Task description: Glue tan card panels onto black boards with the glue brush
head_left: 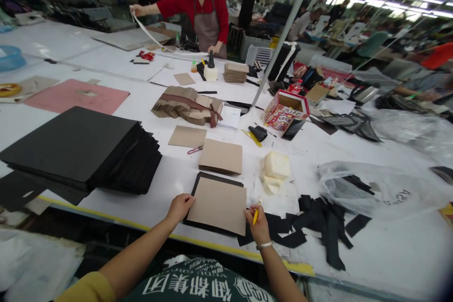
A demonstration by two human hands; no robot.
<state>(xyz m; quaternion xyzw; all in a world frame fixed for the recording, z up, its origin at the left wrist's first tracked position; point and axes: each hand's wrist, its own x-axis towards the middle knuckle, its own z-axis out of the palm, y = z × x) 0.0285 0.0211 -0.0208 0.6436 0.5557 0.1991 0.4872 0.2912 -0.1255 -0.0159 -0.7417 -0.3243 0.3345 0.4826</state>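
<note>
A tan cardboard sheet lies over a slightly larger black sheet, whose border shows along the left, top and bottom. My left hand is closed at the left edge of the cardboard, its fingertips pinching there. At the opposite edge, my right hand has its fingertips against the cardboard and holds a thin yellow stick, possibly a brush or pen, in its curled fingers. Directly beyond sits a small stack of tan cardboard. Black fabric strips lie beside my right hand.
A tall stack of black sheets stands on the left. A whitish plastic container, clear plastic bag and patterned box are to the right. Across the table, a person in red holds a white strip.
</note>
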